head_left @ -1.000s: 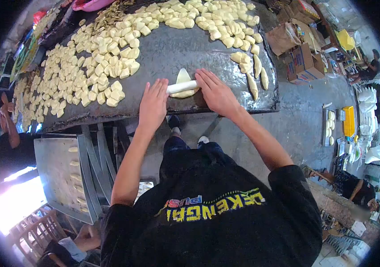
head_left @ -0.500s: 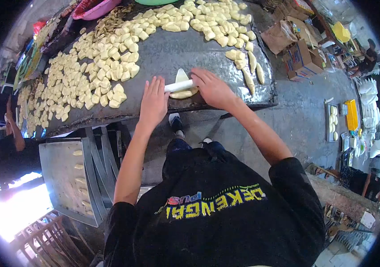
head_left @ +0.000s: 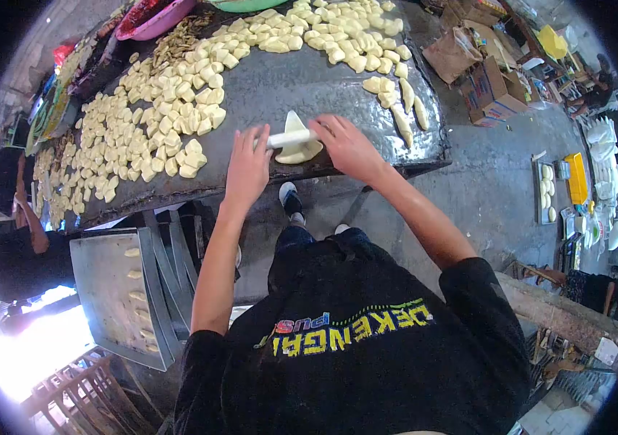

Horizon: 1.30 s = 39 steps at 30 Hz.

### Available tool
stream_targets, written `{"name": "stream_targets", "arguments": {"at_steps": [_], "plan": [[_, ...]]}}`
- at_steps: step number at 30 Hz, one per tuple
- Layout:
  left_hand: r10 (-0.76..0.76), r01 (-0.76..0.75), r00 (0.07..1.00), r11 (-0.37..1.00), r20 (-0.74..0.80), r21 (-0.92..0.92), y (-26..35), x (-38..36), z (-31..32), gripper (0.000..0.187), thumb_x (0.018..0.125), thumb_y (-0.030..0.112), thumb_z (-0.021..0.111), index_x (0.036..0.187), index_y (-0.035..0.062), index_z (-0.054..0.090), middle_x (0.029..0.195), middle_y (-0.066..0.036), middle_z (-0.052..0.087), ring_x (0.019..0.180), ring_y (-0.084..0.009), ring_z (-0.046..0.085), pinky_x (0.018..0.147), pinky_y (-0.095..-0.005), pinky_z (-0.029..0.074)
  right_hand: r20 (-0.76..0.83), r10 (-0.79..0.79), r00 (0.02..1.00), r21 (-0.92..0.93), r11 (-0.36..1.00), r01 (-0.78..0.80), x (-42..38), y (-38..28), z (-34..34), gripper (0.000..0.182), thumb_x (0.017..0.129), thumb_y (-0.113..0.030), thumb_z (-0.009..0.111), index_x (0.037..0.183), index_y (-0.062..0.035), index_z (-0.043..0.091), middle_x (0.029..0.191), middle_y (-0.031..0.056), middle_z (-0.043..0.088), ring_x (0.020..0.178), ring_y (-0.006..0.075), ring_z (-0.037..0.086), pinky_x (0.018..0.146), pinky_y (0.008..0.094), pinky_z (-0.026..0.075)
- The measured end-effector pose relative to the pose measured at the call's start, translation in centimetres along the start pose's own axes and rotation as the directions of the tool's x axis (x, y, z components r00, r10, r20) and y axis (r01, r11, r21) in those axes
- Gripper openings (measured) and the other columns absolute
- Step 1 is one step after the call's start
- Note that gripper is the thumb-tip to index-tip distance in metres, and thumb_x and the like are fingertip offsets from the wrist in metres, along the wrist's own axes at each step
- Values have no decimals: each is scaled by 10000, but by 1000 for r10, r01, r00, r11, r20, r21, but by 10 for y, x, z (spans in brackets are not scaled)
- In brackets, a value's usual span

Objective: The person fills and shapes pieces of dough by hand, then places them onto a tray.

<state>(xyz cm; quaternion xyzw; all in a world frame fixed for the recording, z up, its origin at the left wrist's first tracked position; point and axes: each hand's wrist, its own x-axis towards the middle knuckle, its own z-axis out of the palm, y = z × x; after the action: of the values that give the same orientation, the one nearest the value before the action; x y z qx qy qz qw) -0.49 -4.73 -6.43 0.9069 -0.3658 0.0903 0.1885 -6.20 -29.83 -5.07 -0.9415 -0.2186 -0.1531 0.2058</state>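
A white rolling pin (head_left: 291, 139) lies across a flattened piece of dough (head_left: 300, 153) near the front edge of the dark table (head_left: 265, 90). The dough tapers to a point above the pin and spreads wider below it. My left hand (head_left: 248, 168) is on the pin's left end, its fingers curled and slightly blurred. At the other end, my right hand (head_left: 350, 148) has its fingers bent over the pin. Many cut dough pieces (head_left: 171, 109) cover the table's left and far side. A few long rolled dough pieces (head_left: 401, 125) lie right of my right hand.
A pink basin (head_left: 155, 20) and a green basin (head_left: 247, 4) stand at the far edge. Metal trays (head_left: 110, 290) holding shaped dough are at lower left, near another person (head_left: 23, 254). Cardboard boxes (head_left: 494, 94) and a yellow crate (head_left: 575, 178) sit to the right.
The dough below the pin has become broader and flatter. The pin is slightly more tilted, and my left fingers have gone from stretched to curled. My head view has shifted slightly.
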Motion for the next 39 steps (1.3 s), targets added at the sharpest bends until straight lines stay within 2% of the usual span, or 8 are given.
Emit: {"name": "stream_targets", "arguments": {"at_steps": [3,8,15,17,19,23,28,39], "plan": [[-3,16,993,993,-116,114,0,1,15,449,926,84,592,1365,26,517,1298,-181,581,1225,-347,540,1141,-486,347,-82,-26,996,-96,995,18,1,8,10,506,792,-4,560,1297,19,543,1295,165,561,1206,330,550,1075,427,418],[-45,19,993,974,-111,-226,6,-23,9,358,910,72,620,1265,24,616,1185,-161,644,1119,-344,608,1094,-485,413,-64,-57,996,-24,998,55,-21,2,8,541,795,12,570,1332,28,504,1273,182,575,1199,343,559,1050,431,435],[25,-36,998,973,-53,-227,9,-13,-11,499,854,81,679,1338,35,565,1279,-163,594,1198,-361,554,1118,-470,380,-28,-69,997,54,996,70,-7,1,-5,483,799,25,554,1282,17,552,1167,177,587,1068,364,572,938,448,470],[-163,89,947,961,-276,-261,25,-4,-26,619,821,94,712,1403,67,506,1346,-149,538,1272,-349,491,1139,-484,336,-72,116,991,72,991,-111,-3,12,-12,431,809,30,550,1240,33,550,1175,183,560,1100,359,545,937,435,465],[-192,94,950,929,-248,-357,22,-7,-19,675,801,113,732,1423,84,471,1362,-152,519,1321,-352,446,1157,-475,300,-91,264,960,90,962,-256,-3,23,-12,361,818,29,552,1179,30,560,1136,189,555,1095,368,536,930,442,461],[-114,99,993,931,-22,-352,13,-12,-1,454,778,118,748,1204,70,596,1296,-124,574,1287,-344,484,1099,-455,364,-213,341,916,-223,895,-386,-5,36,-3,346,844,-11,631,1186,-49,591,1145,148,570,1108,369,537,933,453,466],[-60,43,997,943,-41,-331,13,-4,3,205,781,98,730,953,41,635,1124,-91,610,1206,-309,528,1024,-447,408,-56,88,995,151,985,-79,-4,-10,-1,305,809,-67,685,1108,-72,623,1105,107,569,1065,336,535,915,447,451],[-379,360,918,919,-113,-160,28,16,30,321,882,88,642,1176,-3,552,1351,-236,443,1394,-461,303,1147,-519,294,-214,424,880,-93,888,-450,16,-19,43,152,866,-142,632,985,-54,596,1021,133,557,1003,338,530,825,461,424]]}}
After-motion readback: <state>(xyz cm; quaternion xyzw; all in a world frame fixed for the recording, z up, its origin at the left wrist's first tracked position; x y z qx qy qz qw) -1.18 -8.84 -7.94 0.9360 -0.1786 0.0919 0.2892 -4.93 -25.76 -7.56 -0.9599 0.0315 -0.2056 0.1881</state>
